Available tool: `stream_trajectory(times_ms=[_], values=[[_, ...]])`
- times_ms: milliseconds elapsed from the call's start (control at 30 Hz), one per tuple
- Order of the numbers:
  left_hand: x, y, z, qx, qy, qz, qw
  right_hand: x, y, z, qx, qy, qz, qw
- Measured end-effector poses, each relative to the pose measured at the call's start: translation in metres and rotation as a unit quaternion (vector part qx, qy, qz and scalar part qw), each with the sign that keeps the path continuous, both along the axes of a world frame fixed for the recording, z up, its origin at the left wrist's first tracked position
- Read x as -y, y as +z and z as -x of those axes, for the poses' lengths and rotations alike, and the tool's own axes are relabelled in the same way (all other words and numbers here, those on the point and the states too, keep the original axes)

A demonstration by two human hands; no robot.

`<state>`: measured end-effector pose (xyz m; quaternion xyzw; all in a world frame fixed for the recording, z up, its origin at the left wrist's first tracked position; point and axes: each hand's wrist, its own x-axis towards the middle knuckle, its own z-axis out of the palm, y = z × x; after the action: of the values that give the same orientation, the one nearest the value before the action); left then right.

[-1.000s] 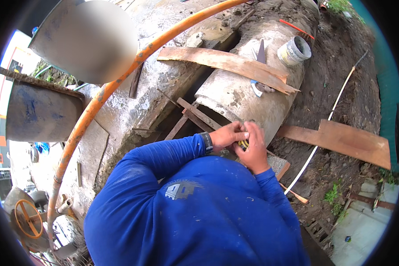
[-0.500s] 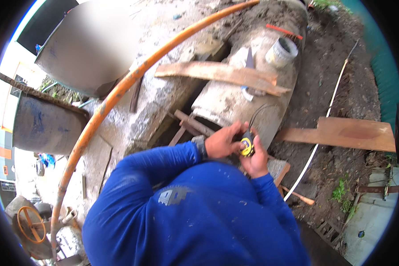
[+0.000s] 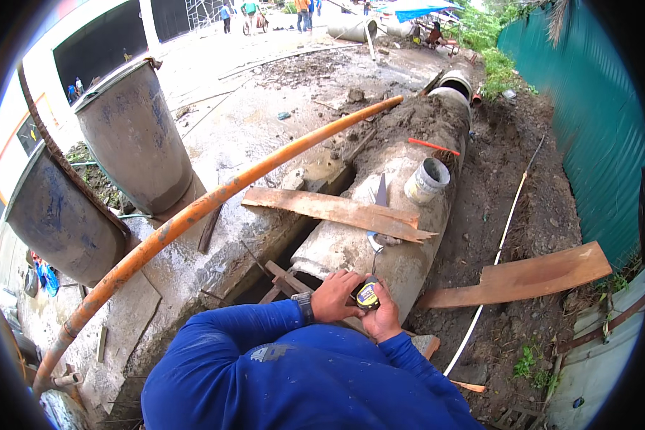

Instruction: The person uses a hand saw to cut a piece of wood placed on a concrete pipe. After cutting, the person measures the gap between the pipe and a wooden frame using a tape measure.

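A yellow and black tape measure (image 3: 368, 296) is held close in front of my chest. My right hand (image 3: 384, 315) is closed around its right side, thumb along the edge. My left hand (image 3: 334, 296), with a watch on the wrist, has its fingers bent against the tape measure's left side. Just beyond my hands lies a large concrete pipe (image 3: 401, 272). On it rest a rough wooden plank (image 3: 330, 208), a handsaw (image 3: 381, 192) partly under the plank, and a cement-smeared white bucket (image 3: 427, 180).
A long orange pipe (image 3: 215, 204) arches across on the left, before two grey drums (image 3: 137, 136). A cut board (image 3: 530, 278) and a thin white pipe (image 3: 496, 265) lie on the dirt at right, beside a green fence (image 3: 577, 129). Several people stand far off.
My view has tilted up, bringing the far yard and people into sight. Both hands still hold the tape measure, now lower in view; a dark cord above it no longer shows clearly.
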<state>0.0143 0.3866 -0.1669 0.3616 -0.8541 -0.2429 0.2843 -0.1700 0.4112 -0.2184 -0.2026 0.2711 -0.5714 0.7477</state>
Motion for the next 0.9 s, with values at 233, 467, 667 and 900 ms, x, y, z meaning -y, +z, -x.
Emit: stream_trajectory(times_ms=[233, 467, 667, 900], values=[[-0.01, -0.009, -0.026, -0.027, 0.023, -0.063, 0.997, 0.005, -0.008, -0.014, -0.063, -0.015, -0.031, 0.997], [-0.022, -0.013, -0.043, -0.039, 0.009, -0.243, 0.969, -0.006, -0.015, -0.017, -0.519, -0.06, 0.223, 0.823], [-0.027, -0.037, -0.043, -0.163, -0.064, -0.341, 0.923, -0.018, 0.008, -0.011, -0.495, 0.17, 0.261, 0.811], [-0.021, -0.053, -0.04, -0.16, -0.076, -0.423, 0.889, -0.014, -0.005, 0.001, -0.467, 0.191, 0.253, 0.826]])
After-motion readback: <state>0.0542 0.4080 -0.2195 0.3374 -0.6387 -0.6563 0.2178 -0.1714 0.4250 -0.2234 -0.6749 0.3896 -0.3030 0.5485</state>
